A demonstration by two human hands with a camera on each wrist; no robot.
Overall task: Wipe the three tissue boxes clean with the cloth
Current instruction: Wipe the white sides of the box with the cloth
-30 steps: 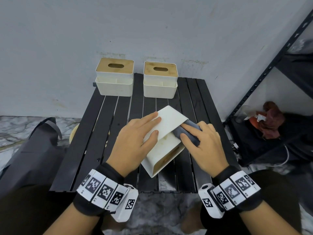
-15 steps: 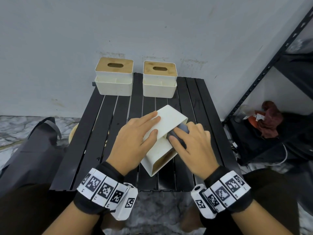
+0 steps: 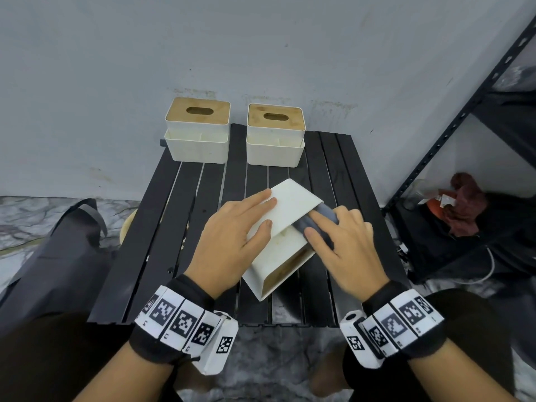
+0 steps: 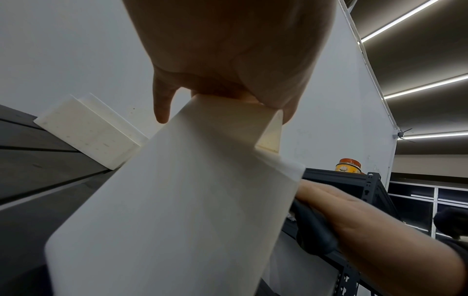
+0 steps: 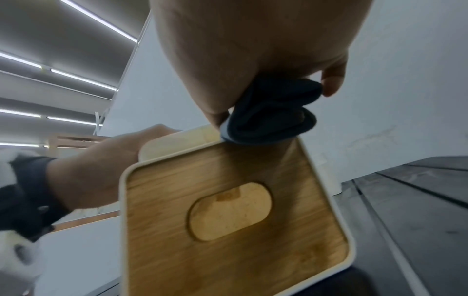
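A white tissue box (image 3: 290, 204) with a wooden lid (image 5: 228, 210) lies tipped on its side in the middle of the black slatted table (image 3: 162, 227). My left hand (image 3: 255, 216) presses on it, fingers straight on the upper face and thumb on the side face. My right hand (image 3: 327, 230) grips a bunched dark grey cloth (image 3: 319, 217) against the box's right side. The right wrist view shows the cloth (image 5: 268, 116) held between thumb and fingers at the lid's rim. Two more tissue boxes (image 3: 198, 132) (image 3: 275, 134) stand upright at the table's far edge.
A grey wall rises right behind the two far boxes. A black metal shelf (image 3: 464, 111) stands to the right, with a dark red rag (image 3: 464, 204) on its low level. A black bag (image 3: 58, 242) lies on the floor to the left.
My right hand slid the cloth along the box's right side toward me, then back toward the far end. The left hand and the box stayed in place.
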